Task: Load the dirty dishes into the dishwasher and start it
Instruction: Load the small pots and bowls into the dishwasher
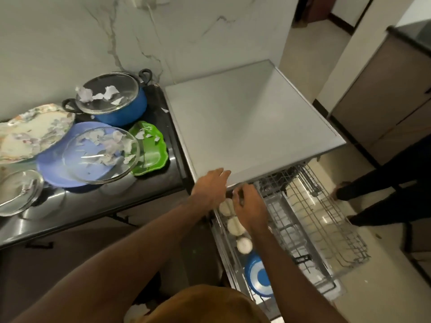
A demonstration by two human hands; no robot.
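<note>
Nearest us, a blue plate and white cups sit in the dishwasher's pulled-out rack. Our right hand works at the rack's inner end, fingers curled on something we cannot make out; its grip cannot be judged. Our left hand rests spread on the dishwasher top. Further off, the bench carries a glass bowl, a green plate and a blue pot, all unloaded. Risk: the overlapping dishes could slide if one is pulled carelessly.
</note>
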